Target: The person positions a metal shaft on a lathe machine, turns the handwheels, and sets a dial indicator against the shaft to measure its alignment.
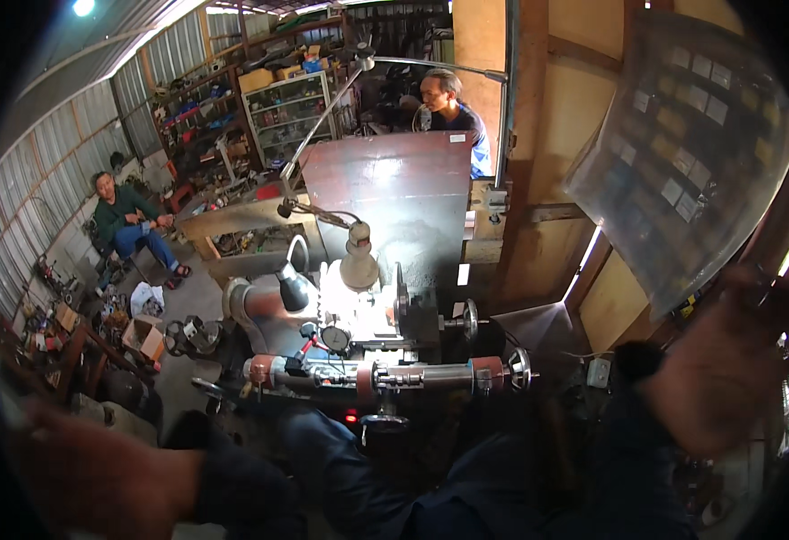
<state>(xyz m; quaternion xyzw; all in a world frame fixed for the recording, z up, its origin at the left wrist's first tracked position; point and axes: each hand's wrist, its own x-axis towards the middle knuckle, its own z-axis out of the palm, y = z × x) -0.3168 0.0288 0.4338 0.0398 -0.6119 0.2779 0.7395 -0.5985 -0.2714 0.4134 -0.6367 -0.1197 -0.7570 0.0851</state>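
My left hand [107, 472] is spread wide to the lower left, dark and smeared, and touches nothing I can make out. On the far right my right hand [714, 382] is lifted close to the view, also blurred, its fingers lost in shadow. Between them, in front of my body, stands a machine tool with a long horizontal bar [435, 376], red at the ends. A round dial gauge [334, 338] on a red-jointed holder sits above that bar. A lit work lamp [294, 288] shines on the machine's middle. Handwheels [520, 369] show at its right end.
Behind the machine rises a brown metal panel [385, 175], with a person [453, 112] beyond it. Another person [129, 220] sits at the left. A plastic sheet with pockets [687, 153] hangs at the right. Boxes [144, 337] and parts clutter the left floor.
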